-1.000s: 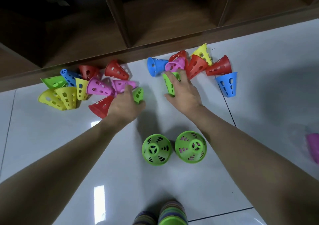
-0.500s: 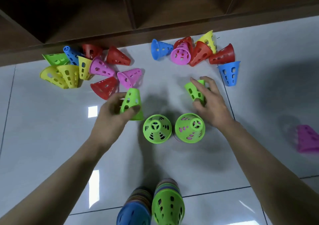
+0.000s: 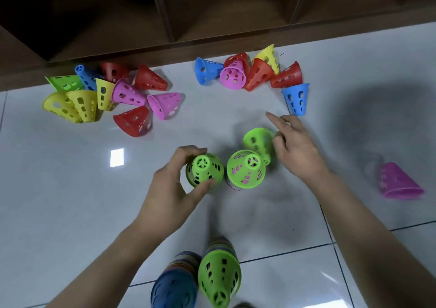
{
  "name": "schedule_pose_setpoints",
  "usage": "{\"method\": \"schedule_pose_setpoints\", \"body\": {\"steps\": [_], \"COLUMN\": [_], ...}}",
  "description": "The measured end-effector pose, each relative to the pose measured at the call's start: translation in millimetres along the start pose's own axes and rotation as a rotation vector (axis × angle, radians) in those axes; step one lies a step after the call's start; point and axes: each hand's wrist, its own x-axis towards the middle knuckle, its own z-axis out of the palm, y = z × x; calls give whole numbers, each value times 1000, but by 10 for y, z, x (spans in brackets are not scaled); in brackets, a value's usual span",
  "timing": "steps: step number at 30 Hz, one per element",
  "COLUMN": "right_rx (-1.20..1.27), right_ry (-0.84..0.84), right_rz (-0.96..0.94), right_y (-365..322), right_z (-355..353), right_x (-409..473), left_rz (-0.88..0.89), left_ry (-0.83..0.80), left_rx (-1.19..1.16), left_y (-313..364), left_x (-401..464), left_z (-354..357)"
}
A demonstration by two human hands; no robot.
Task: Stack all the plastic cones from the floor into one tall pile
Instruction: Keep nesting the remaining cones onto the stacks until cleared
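A: What is the left hand (image 3: 174, 189) doing?

B: It holds a green cone (image 3: 204, 169). The thumb and fingers curl round it, tip up, on top of a pile.

A: And the right hand (image 3: 296, 150)?

B: It holds another green cone (image 3: 259, 142) with its thumb and curled fingers. The pointing finger sticks out straight. This cone is blurry and tilted.

A: What sits between the two hands?

B: A second pile with a green top cone (image 3: 245, 168). Pink shows through its holes. It stands just beside the cone in the left hand.

A: Where are the other cones?

B: On the white tiled floor (image 3: 70, 201). One heap lies far on the left, near the brown wooden shelf (image 3: 212, 12). It has yellow cones (image 3: 75, 104), a lime green cone (image 3: 64, 82), a blue cone (image 3: 86, 76), pink cones (image 3: 146, 99) and red cones (image 3: 139, 99).

A: Is there one more heap?

B: Yes, farther right, also near the shelf. I see a blue cone on its side (image 3: 207, 70), a pink cone with its mouth facing us (image 3: 233, 76), red ones (image 3: 271, 75) and a yellow one (image 3: 267, 56). An upside-down blue cone (image 3: 296, 98) stands close to the right hand's pointing finger.

A: Anything off alone?

B: A blurry pink cone (image 3: 398, 181) lies far to the right.

A: And at the bottom?

B: Two stacks lying toward us, one ending in a green cone (image 3: 219, 281), one ending in a blue cone (image 3: 174, 291). They are touching.
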Motion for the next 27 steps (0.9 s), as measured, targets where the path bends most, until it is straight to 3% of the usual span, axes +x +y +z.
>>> {"method": "schedule_pose_setpoints", "body": {"steps": [7, 15, 21, 27], "right_rx": [-64, 36, 96, 386], "right_ry": [-120, -219, -206, -30], "right_rz": [-140, 44, 47, 170], "right_y": [-6, 59, 133, 95], "right_z": [146, 221, 315, 240], "right_x": [-49, -197, -176, -194], "left_rz": [26, 24, 20, 25], "left_ry": [-13, -22, -10, -16], "left_rx": [27, -5, -36, -28], "left_y": [-82, -126, -139, -155], "left_x": [-20, -7, -21, -24], "left_z": [19, 23, 41, 49]}}
